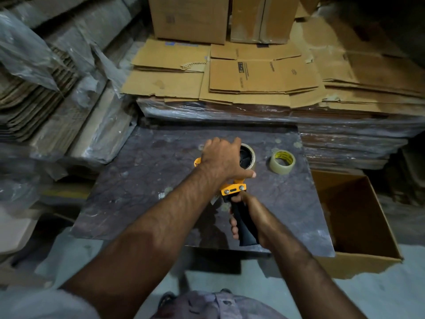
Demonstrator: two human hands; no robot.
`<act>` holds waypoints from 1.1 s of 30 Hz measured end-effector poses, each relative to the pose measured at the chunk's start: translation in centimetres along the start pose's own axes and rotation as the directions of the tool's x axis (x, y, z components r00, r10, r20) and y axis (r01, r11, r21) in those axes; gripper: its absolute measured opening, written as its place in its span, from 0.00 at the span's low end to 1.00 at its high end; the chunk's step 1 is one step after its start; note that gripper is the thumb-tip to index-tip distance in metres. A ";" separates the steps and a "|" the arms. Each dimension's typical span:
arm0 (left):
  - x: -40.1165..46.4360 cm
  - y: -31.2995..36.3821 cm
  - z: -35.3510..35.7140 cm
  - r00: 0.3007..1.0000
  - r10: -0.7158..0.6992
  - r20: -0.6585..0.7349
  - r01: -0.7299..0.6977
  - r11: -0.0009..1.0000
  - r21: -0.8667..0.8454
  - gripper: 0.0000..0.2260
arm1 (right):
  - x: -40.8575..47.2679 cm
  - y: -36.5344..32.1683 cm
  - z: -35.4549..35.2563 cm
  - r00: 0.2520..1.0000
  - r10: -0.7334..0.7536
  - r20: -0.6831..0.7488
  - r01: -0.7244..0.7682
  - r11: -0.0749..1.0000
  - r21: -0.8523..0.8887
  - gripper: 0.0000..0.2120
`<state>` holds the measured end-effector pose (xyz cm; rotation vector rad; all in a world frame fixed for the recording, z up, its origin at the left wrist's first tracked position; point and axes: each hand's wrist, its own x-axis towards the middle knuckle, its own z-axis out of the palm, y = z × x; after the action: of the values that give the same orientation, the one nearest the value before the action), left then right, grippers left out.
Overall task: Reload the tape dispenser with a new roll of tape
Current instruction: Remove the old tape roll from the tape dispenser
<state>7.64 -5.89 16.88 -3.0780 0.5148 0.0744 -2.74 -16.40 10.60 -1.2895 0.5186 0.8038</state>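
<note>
An orange tape dispenser (233, 188) with a black handle (246, 224) is held above the dark table (138, 180). My right hand (239, 217) is wrapped around the handle. My left hand (224, 160) covers the dispenser's head and grips the tape roll (249, 157) seated there; only the roll's right side and dark core show. A second roll of clear tape (282, 161) with a yellow-printed core lies flat on the table, just to the right of the dispenser and apart from both hands.
An open cardboard box (358, 226) stands against the table's right side. Flattened cartons (253, 74) are stacked on wrapped pallets behind the table. Plastic-wrapped cardboard bundles (69, 88) crowd the left. The floor (230, 279) shows below the table's near edge.
</note>
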 end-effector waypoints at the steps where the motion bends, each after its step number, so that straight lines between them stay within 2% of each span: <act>1: 0.3 -0.1 -0.2 0.998 0.054 0.027 -0.054 0.999 -0.003 0.41 | -0.2 0.0 -0.1 1.000 0.004 0.009 -0.004 1.000 0.002 0.17; 4: 0.8 -0.5 -0.5 0.937 0.334 0.103 -0.340 0.939 0.053 0.41 | -0.6 0.3 -0.5 1.000 0.007 0.018 -0.007 1.000 0.010 0.18; 7: 1.0 -1.0 0.0 0.869 0.452 0.203 -0.463 0.886 0.008 0.44 | -0.7 0.7 -1.0 0.999 0.041 0.013 -0.042 0.999 0.025 0.17; 9: 1.4 -1.6 0.4 0.867 0.451 0.213 -0.426 0.891 -0.156 0.44 | -0.5 1.0 -1.3 0.998 0.056 0.005 -0.056 0.998 0.033 0.17; 11: 1.7 -1.9 0.6 0.907 0.383 0.174 -0.313 0.891 -0.329 0.39 | -0.2 1.1 -1.6 0.998 0.066 0.012 -0.067 0.997 0.033 0.17; 13: 1.8 -1.5 1.0 0.964 0.236 0.126 -0.190 0.935 -0.301 0.38 | 0.1 1.1 -1.8 0.998 0.065 0.019 -0.065 0.997 0.036 0.17; 16: 1.9 -0.4 1.8 0.984 0.086 0.155 -0.057 0.982 -0.179 0.42 | 0.8 1.1 -1.8 0.997 0.061 0.041 -0.063 0.998 0.029 0.16; 18: 2.0 -0.1 2.1 0.982 0.101 0.157 -0.082 0.989 -0.125 0.39 | 1.5 1.3 -1.8 0.997 0.063 0.045 -0.064 0.998 0.013 0.16; 20: 2.0 0.2 2.8 0.965 0.181 0.188 -0.175 0.983 -0.048 0.37 | 2.4 1.8 -1.6 0.996 0.075 0.045 -0.076 0.997 0.024 0.16; 23: 2.6 -0.6 4.3 0.952 0.229 0.203 -0.224 0.973 -0.050 0.40 | 4.6 2.7 -1.9 0.993 0.117 0.031 -0.119 0.989 0.082 0.16; 25: 1.7 -1.6 6.0 0.963 0.175 0.203 -0.153 0.981 -0.117 0.41 | 6.5 4.4 -2.0 0.990 0.138 0.011 -0.138 0.981 0.134 0.16; 26: 1.0 -2.0 6.6 0.967 0.134 0.218 -0.101 0.982 -0.157 0.37 | 6.9 4.5 -1.9 0.989 0.144 -0.010 -0.141 0.979 0.145 0.16; 28: 4.2 -5.7 12.1 0.933 0.102 0.346 -0.019 0.972 -0.234 0.30 | 13.2 6.1 -0.6 0.962 0.268 -0.059 -0.248 0.940 0.234 0.17; 29: 3.6 -6.8 12.2 0.939 0.063 0.339 0.020 0.972 -0.236 0.27 | 13.3 5.8 -0.6 0.959 0.266 -0.097 -0.240 0.945 0.222 0.17; 32: 2.7 -9.3 12.7 0.951 0.064 0.303 0.013 0.969 -0.246 0.24 | 14.2 5.9 -1.2 0.963 0.246 -0.106 -0.209 0.938 0.277 0.17; 33: 4.4 -10.3 13.3 0.940 0.136 0.312 -0.046 0.960 -0.278 0.25 | 15.4 5.3 -1.5 0.951 0.269 -0.152 -0.205 0.917 0.344 0.17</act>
<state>14.53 2.81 3.51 -3.1887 0.6770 0.7033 3.05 -13.89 -4.50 -1.0132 0.9425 0.7565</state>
